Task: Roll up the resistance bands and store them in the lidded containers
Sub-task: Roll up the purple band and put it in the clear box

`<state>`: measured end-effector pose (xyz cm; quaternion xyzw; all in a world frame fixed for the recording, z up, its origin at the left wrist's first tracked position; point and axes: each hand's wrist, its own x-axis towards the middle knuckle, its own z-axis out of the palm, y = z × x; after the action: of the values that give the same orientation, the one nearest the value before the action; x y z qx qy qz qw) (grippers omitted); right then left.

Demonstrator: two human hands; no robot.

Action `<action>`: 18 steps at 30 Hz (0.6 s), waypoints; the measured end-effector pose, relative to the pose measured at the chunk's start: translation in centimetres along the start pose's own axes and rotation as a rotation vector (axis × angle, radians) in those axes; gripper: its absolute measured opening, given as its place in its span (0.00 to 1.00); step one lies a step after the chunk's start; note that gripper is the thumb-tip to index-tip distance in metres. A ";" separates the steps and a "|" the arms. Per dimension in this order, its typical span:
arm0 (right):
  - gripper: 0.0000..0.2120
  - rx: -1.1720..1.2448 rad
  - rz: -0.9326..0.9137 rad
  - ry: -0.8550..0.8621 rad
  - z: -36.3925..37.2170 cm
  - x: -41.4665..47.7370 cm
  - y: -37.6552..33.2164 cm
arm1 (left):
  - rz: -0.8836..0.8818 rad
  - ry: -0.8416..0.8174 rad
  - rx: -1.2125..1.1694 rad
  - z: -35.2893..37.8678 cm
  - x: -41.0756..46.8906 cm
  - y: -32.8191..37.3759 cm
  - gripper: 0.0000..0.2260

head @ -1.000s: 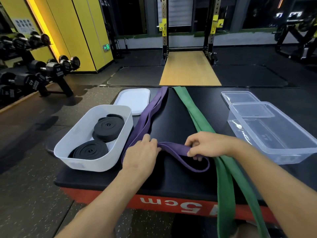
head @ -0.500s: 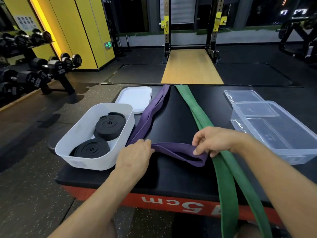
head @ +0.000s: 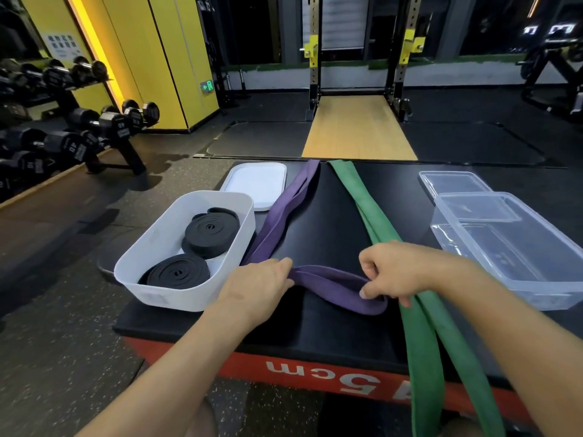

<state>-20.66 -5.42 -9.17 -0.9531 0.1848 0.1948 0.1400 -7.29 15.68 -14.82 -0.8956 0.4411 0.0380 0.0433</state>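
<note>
My R hand [head: 407, 269] now curls round the near end of the purple band [head: 331, 280] and lifts it a bit; 0.5 s ago it lay flat on the box [head: 315, 335]. My L hand [head: 255, 288] pinches the band's bend, next to the white container [head: 157, 247]. Rolling just starts, I think.

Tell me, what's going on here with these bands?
A person is handling the purple band: the left hand holds it at a bend while the right hand pinches its folded end on the black platform. Two rolled black bands sit in the white bin. The green band lies unrolled, and the clear container on the right looks empty.
</note>
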 end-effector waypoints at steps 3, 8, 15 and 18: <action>0.10 -0.016 -0.018 0.115 0.1 0.7 0.6 | 0.012 0.010 0.000 0.1 0.0 0.0 0.10; 0.05 0.044 0.017 0.244 1.2 1.8 1.8 | 0.026 0.030 0.006 0.1 -0.1 0.1 0.11; 0.07 0.474 0.197 0.369 1.1 2.0 1.8 | 0.008 0.040 -0.008 0.0 -0.3 0.4 0.11; 0.11 0.366 0.208 0.338 1.4 2.1 1.8 | 0.009 0.046 -0.016 -0.1 -0.3 0.5 0.10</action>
<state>-20.03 -7.15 -11.68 -0.9067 0.3348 0.0096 0.2563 -7.90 15.59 -14.75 -0.8945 0.4457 0.0211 0.0257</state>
